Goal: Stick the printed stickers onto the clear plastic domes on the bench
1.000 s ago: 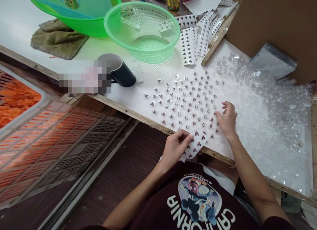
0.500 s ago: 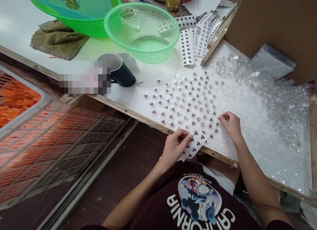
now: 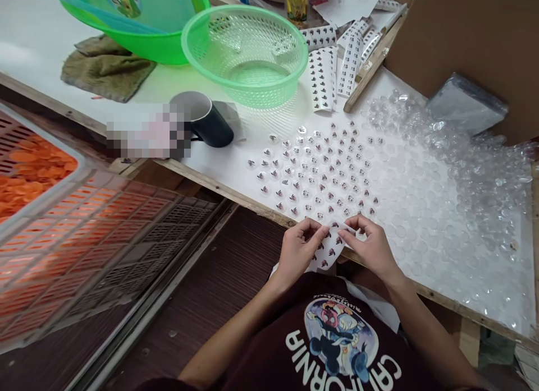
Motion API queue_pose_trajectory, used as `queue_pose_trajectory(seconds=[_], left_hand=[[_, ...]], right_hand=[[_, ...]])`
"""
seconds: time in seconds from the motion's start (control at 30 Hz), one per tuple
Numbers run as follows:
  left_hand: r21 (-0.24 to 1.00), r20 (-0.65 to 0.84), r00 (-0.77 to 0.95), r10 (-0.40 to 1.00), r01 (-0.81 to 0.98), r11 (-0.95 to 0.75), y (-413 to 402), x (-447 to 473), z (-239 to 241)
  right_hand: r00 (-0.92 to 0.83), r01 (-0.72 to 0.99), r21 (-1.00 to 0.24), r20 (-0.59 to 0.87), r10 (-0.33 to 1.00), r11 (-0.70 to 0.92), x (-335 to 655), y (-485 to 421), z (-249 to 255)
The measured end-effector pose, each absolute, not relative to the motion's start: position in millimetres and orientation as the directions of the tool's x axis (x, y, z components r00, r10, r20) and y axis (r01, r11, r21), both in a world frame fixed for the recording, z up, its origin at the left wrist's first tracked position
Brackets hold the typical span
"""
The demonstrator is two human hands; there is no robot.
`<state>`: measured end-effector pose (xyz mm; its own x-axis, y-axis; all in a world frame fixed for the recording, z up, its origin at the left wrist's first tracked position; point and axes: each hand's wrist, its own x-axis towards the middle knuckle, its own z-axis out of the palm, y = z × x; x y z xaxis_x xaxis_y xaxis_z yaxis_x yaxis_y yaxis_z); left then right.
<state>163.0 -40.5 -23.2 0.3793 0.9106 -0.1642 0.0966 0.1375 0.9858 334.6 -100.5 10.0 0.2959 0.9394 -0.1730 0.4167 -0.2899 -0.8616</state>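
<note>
Between the thumb and fingers of my left hand (image 3: 301, 242) is a white sticker sheet (image 3: 325, 256) printed with small dark-and-red figures. It hangs over the table's front edge, above my lap. My right hand (image 3: 368, 242) is closed in a pinch at the sheet's right edge, its thumb and index fingertip on the sheet; whether a single sticker is peeled up there is too small to tell. Just beyond both hands lie many clear round discs bearing stickers (image 3: 318, 166). Plain clear discs (image 3: 415, 211) spread out to the right of them.
A heap of clear domed pieces (image 3: 484, 166) lies at the right, near a plastic-wrapped pack (image 3: 467, 104). Further back are a green basket (image 3: 246, 93), more sticker sheets (image 3: 322, 79), a dark mug (image 3: 214, 124) and a brown cloth (image 3: 107, 71). Left of the table stands a crate (image 3: 105, 222) with orange pieces.
My right hand has moved left and toward me, from the stickered discs to the sheet's edge. My left hand has kept its hold on the sheet.
</note>
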Motion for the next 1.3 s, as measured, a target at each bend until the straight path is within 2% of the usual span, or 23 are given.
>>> queue_pose_trajectory(seconds=[0.23,0.4,0.53,0.73,0.9,1.03,1.2,1.3], left_hand=[[0.988,-0.151,0.452,0.879,0.088,0.125,-37,164,-20],[0.984,-0.167,0.421,0.891,0.130,0.123,-39,165,-20],[0.984,-0.163,0.413,0.896,0.133,0.118,-41,165,-20],[0.986,-0.150,0.463,0.874,0.135,0.097,-46,166,-19],[0.986,-0.150,0.503,0.851,0.139,0.091,-50,162,-20],[0.983,-0.161,0.483,0.861,0.155,0.097,-48,156,-24],[0.983,-0.159,0.448,0.880,0.155,0.099,-42,152,-27],[0.983,-0.156,0.450,0.880,0.154,0.096,-42,152,-26]], right_hand=[[0.262,0.386,-0.873,-0.206,0.943,-0.298,331,-107,4],[0.337,0.500,-0.843,-0.023,0.941,-0.199,330,-116,10],[0.428,0.468,-0.876,0.108,0.897,-0.118,330,-114,14],[0.387,0.248,-0.956,-0.053,0.920,-0.159,318,-104,7],[0.469,0.110,-0.991,-0.014,0.883,-0.074,323,-109,15],[0.595,0.130,-0.987,0.000,0.804,-0.096,352,-124,16],[0.542,0.205,-0.920,-0.178,0.821,-0.335,369,-148,-6],[0.527,0.264,-0.883,-0.204,0.825,-0.387,365,-155,-19]])
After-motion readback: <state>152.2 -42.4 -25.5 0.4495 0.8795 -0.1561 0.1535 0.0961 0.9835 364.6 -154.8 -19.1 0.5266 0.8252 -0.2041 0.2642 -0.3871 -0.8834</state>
